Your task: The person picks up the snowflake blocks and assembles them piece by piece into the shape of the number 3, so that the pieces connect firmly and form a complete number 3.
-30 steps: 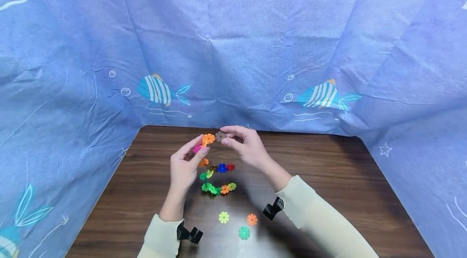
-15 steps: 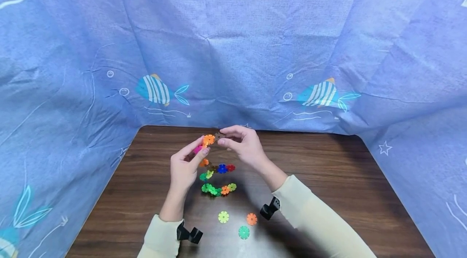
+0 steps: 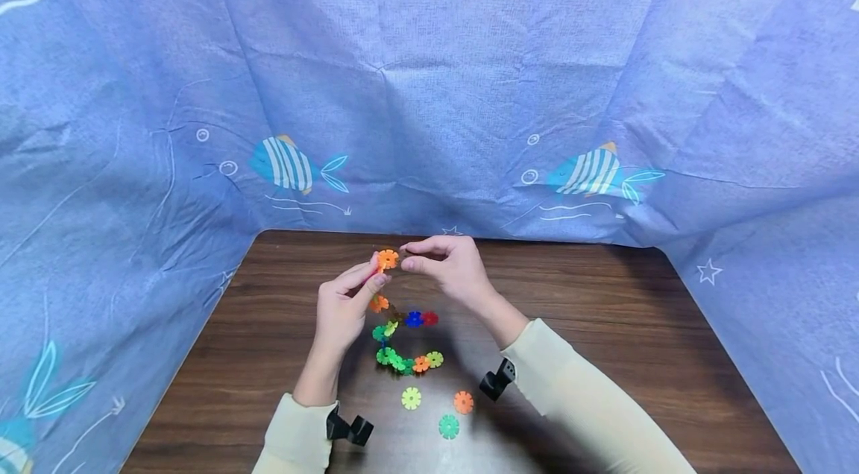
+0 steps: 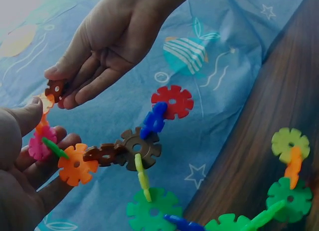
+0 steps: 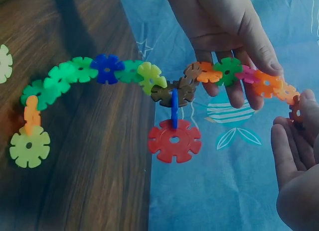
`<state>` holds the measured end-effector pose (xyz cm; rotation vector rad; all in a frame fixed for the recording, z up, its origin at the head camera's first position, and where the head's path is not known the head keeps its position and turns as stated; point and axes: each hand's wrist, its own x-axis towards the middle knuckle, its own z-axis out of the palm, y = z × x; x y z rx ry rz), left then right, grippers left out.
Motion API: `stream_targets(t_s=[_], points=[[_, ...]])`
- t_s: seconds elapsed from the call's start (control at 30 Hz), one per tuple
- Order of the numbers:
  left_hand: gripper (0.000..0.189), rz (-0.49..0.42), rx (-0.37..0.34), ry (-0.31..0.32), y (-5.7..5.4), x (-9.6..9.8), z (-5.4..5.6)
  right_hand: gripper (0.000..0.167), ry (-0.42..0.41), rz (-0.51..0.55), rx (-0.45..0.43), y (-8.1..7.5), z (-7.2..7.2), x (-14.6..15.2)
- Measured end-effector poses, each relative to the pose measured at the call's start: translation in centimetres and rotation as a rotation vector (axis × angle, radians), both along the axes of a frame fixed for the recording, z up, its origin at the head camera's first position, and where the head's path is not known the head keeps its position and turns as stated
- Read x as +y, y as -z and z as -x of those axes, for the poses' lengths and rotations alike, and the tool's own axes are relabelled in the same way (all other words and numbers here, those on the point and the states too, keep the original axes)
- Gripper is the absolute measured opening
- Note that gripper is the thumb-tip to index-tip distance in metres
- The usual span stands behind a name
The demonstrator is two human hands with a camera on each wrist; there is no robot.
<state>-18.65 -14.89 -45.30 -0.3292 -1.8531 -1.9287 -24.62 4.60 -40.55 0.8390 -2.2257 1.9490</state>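
Observation:
A chain of interlocking snowflake discs in several colours hangs from my left hand [image 3: 342,306], whose thumb and fingers pinch its upper end near an orange disc [image 3: 388,259]. My right hand [image 3: 456,265] pinches a brown disc [image 5: 296,110] between thumb and fingers, right at the orange end of the chain. In the left wrist view that brown disc [image 4: 56,89] meets the orange piece's edge. Lower down, the chain forks at a dark brown disc [image 4: 138,148]. One short branch ends in a red disc [image 5: 174,140]; the green run curves to a yellow-green disc [image 5: 30,146].
Three loose discs lie on the dark wooden table [image 3: 570,325] nearer the body: yellow-green [image 3: 411,398], orange [image 3: 463,402] and green [image 3: 449,426]. A blue fish-print cloth [image 3: 436,124] rises behind the table and along both sides. Each wrist bears a black camera.
The brown disc has turned from face-on to nearly edge-on in the head view. My left hand has shifted slightly right, and the hanging chain has swung a little lower and toward me.

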Motion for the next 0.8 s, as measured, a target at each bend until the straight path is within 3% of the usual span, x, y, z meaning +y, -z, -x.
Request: stream_targets(t_s=[0.23, 0.8], points=[[0.032, 0.026, -0.021, 0.027, -0.19, -0.17, -0.18, 0.019, 0.004, -0.059, 0.024, -0.29, 0.02, 0.18], [0.031, 0.134, -0.042, 0.001, 0.08, -0.02, -0.07, 0.014, -0.011, -0.204, 0.103, -0.79, 0.35, 0.89]])
